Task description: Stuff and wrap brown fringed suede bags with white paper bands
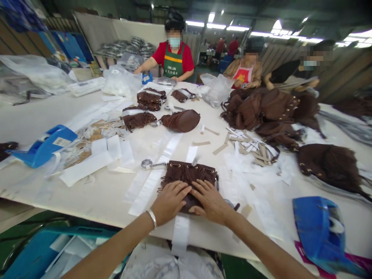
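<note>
A brown fringed handbag (186, 170) with metal eyelets along its top edge lies flat on the table in front of me. My left hand (171, 199) rests on the bag's left half, fingers stretched out. On the right half lies my right hand (209, 201), its fingers spread too; the two hands nearly meet at the middle. Under the bag runs a white strip (180, 232), hanging over the table's front edge and showing again beyond the bag. A wrapped strap end (147, 164) sticks out to the left.
Blue tape dispensers (43, 145) (318, 228) stand left and right. More brown bags (261, 108) are piled at the right, others (181, 121) lie ahead. Paper scraps (252, 147) litter the table (26, 186). A teal crate (31, 252) sits below its edge. Several people work across the table.
</note>
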`<state>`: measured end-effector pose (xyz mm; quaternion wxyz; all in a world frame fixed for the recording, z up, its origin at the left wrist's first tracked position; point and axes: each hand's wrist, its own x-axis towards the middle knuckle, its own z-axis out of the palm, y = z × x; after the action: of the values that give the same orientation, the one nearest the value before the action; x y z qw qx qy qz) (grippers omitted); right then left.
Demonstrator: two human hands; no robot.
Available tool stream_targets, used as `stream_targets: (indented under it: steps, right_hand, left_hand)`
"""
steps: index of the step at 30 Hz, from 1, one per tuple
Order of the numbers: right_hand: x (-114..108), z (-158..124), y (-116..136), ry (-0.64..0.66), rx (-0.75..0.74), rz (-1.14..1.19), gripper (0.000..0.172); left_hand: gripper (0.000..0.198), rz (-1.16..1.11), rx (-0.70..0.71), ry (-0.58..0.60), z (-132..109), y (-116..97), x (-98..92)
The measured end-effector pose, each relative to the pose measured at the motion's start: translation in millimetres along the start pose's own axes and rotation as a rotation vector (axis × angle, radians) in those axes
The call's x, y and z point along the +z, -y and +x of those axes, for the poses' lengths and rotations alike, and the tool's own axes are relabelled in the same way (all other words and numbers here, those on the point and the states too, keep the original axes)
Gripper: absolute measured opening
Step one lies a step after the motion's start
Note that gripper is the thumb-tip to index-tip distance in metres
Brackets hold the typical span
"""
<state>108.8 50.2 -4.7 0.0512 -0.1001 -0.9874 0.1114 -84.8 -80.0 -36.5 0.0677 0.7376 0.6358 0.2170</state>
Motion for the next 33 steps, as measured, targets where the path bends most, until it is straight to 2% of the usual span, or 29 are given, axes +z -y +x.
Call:
stream_targets:
  steps: [2, 4, 5, 7, 9, 10, 12, 14, 17, 19, 21, 23, 25, 27, 30, 33]
  right_hand:
    - [-1, -17, -27, -0.002, 0.113, -0.112, 0.029]
    - [-11, -47, -57, -0.048, 0.321, -0.272, 0.018]
    - [-18, -63, -69, -0.079, 0.429, -0.335, 0.017]
    - [-31, -90, -81, -0.136, 0.614, -0.414, 0.016]
    - [-36, -102, -73, -0.184, 0.717, -0.396, 0.020]
    - [-35, -102, -62, -0.197, 0.725, -0.333, 0.024]
    - [-25, -94, -33, -0.185, 0.670, -0.110, 0.029]
    - [-8, -81, -4, -0.147, 0.633, 0.111, 0.036]
    - [20, -68, 18, -0.141, 0.629, 0.275, 0.055]
    - [32, -65, 17, -0.165, 0.645, 0.376, 0.054]
    - [35, -64, 8, -0.200, 0.682, 0.555, 0.044]
    - [31, -63, -5, -0.236, 0.736, 0.792, 0.037]
    - [22, -60, -17, -0.265, 0.793, 1.026, 0.037]
    - [13, -56, -23, -0.274, 0.841, 1.215, 0.040]
    - [5, -49, -26, -0.256, 0.847, 1.405, 0.041]
    - [0, -46, -29, -0.201, 0.799, 1.411, 0.037]
  left_hand:
    - [0.044, -0.011, 0.058, 0.079, 1, 21, -6.8]
    - [0.037, 0.051, -0.027, 0.044, -6, 46, -15.5]
    - [0.033, 0.097, -0.111, -0.033, -12, 57, -20.0]
    - [0.033, 0.174, -0.326, -0.285, -26, 67, -26.8]
    - [0.035, 0.171, -0.485, -0.497, -40, 59, -26.5]
    - [0.035, 0.127, -0.512, -0.525, -46, 49, -22.6]
    - [0.031, -0.024, -0.496, -0.422, -55, 23, -8.5]
    - [0.030, -0.169, -0.563, -0.320, -61, 0, 9.2]
    - [0.038, -0.353, -0.725, -0.297, -65, -16, 27.5]
    - [0.045, -0.502, -0.778, -0.317, -64, -17, 30.1]
    - [0.050, -0.698, -0.809, -0.327, -62, -16, 26.0]
    - [0.055, -0.905, -0.822, -0.338, -57, -17, 17.8]
    - [0.061, -1.080, -0.795, -0.374, -49, -23, 9.4]
    - [0.069, -1.227, -0.740, -0.451, -38, -33, 4.5]
    - [0.082, -1.419, -0.707, -0.648, -16, -49, 8.3]
    - [0.074, -1.561, -0.785, -0.820, 1, -55, 19.8]
